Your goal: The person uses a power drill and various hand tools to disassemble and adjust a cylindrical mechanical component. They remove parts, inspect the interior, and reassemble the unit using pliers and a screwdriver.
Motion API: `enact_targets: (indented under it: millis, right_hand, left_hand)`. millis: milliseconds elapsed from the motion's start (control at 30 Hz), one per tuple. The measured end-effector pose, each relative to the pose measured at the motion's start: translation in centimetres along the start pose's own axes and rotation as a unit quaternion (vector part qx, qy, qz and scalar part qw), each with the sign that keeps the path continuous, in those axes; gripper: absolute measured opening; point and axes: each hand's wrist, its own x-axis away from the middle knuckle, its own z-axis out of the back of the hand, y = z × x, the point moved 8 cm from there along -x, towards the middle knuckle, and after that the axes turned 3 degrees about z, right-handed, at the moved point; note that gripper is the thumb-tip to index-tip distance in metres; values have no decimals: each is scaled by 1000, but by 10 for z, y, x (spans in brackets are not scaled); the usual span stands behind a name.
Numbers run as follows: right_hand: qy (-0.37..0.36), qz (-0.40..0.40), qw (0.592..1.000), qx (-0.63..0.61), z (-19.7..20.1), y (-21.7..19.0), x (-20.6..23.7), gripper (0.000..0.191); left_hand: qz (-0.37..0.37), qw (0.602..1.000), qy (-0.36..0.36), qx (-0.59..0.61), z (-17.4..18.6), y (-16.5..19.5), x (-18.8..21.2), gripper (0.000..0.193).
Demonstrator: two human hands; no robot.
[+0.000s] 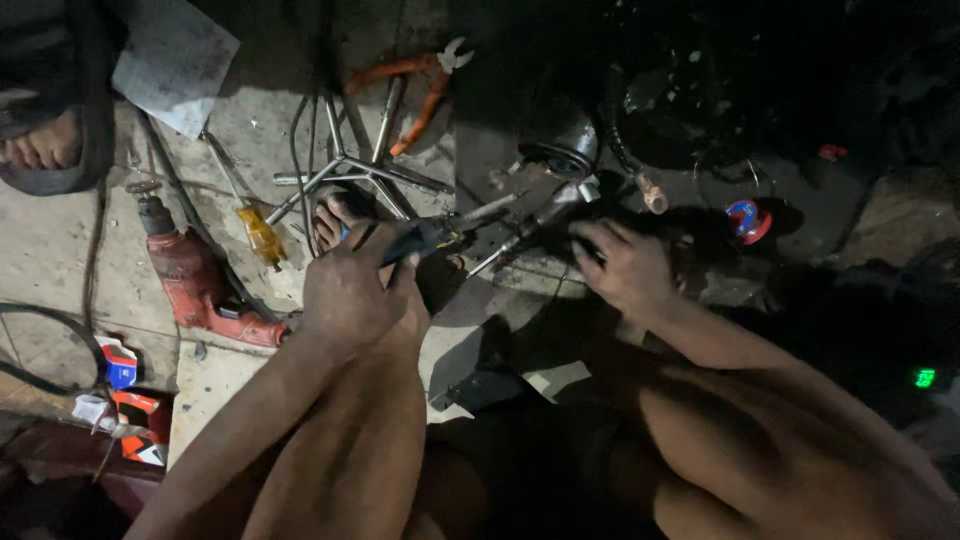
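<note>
Left hand point(350, 290) clenched around dark-handled metal pliers point(440, 235), stiff and best gripped at the handles; right hand point(625, 265) curled on a dark round metal part point(560, 135) (likely heavy) on the floor.

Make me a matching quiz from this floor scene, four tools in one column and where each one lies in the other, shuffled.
Things:
1. drill
2. orange pliers
3. screwdriver
4. blue-handled tool

Places:
A. gripped in the left hand
B. top centre, above the metal rods
C. floor at left, beside the left forearm
D. between the drill and the rods

Pairs: 1-C, 2-B, 3-D, 4-A
</note>
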Motion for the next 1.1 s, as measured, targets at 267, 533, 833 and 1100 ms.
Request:
enact_targets:
  millis: [267, 533, 833, 1100]
  right_hand:
    - [52, -35, 996, -59, 72, -11, -2, 25]
    - [-20, -212, 890, -403, 42, -1, -15, 25]
    - [3, -170, 945, -281, 48, -7, -37, 12]
    - [101, -142, 879, -445, 50, -10, -42, 22]
  left_hand:
    - [-12, 999, 17, -24, 17, 18, 1, 34]
    - [34, 996, -62, -55, 4, 27, -3, 39]
    - [-136, 975, 90, -154, 25, 71, 6, 39]
    - [-169, 960, 106, -197, 22, 86, 9, 40]
